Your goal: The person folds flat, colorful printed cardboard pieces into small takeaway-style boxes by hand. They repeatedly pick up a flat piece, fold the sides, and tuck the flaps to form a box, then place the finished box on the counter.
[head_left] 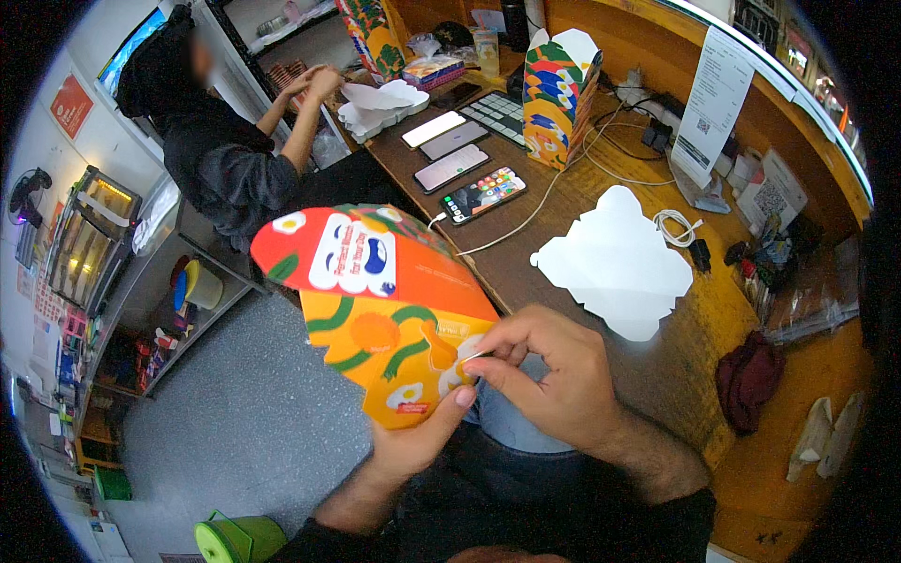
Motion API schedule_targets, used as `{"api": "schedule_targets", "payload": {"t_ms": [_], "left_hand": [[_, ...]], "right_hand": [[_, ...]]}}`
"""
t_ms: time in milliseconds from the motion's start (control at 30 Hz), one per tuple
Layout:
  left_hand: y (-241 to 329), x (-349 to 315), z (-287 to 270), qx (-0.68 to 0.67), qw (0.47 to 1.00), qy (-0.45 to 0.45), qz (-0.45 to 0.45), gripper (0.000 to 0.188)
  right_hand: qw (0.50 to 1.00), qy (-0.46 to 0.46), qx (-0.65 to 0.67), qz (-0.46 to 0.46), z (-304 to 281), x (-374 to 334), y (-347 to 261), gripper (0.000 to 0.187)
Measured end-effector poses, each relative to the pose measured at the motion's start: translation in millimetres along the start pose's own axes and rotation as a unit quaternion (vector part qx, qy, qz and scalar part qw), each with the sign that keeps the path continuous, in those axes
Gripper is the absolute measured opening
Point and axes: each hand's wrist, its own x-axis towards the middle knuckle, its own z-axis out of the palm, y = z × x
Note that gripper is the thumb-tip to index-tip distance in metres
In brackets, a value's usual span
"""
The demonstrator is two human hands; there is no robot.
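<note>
A colourful cardboard food carton [375,314], orange, red and green with egg pictures, is held in front of me over my lap, partly folded. My left hand [418,441] grips its lower near edge, thumb on the printed face and the other fingers hidden behind it. With thumb and forefinger, my right hand [544,366] pinches the carton's right edge near a small flap. Right of it, a flat white carton blank [615,267] lies plain side up on the wooden table [526,272].
Several phones [483,195] lie beside a keyboard [493,117] at the back. Stacked printed cartons [560,103] stand behind the cables. A paper receipt [711,108] leans upright at right. Across the table corner, a person [225,159] works near a white carton [380,108]. A green bin [239,538] stands on the floor.
</note>
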Motion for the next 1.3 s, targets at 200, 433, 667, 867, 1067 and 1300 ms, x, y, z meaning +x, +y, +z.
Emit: {"api": "schedule_targets", "payload": {"t_ms": [200, 433, 667, 867, 1067, 1300], "left_hand": [[-11.6, 4.9, 4.3, -0.036, 0.999, 0.022, -0.019, 0.046], [-24.8, 13.4, 13.4, -0.087, 0.995, 0.056, -0.011, 0.041], [-12.7, 7.7, 17.5, 0.032, 0.999, 0.002, -0.01, 0.04], [-18.1, 8.4, 23.0, -0.002, 0.999, 0.035, 0.004, 0.039], [-32.9, 2.0, 19.7, -0.024, 0.999, 0.028, 0.006, 0.035], [-38.3, 6.9, -7.0, -0.054, 0.997, 0.001, -0.055, 0.04]], "right_hand": [[0.986, -0.003, 0.103, 0.131, -1.2, 4.4, 8.1, 0.048], [0.992, -0.013, -0.124, 0.021, 13.1, -5.4, 20.5, 0.041], [0.996, 0.02, -0.085, 0.019, 5.7, -11.2, 25.4, 0.039], [0.994, 0.002, -0.107, 0.028, 5.1, -2.9, 24.0, 0.035], [0.996, -0.007, -0.086, 0.015, 8.6, -6.2, 31.6, 0.037], [0.981, -0.026, -0.157, 0.113, -6.0, 7.0, 22.5, 0.039]]}}
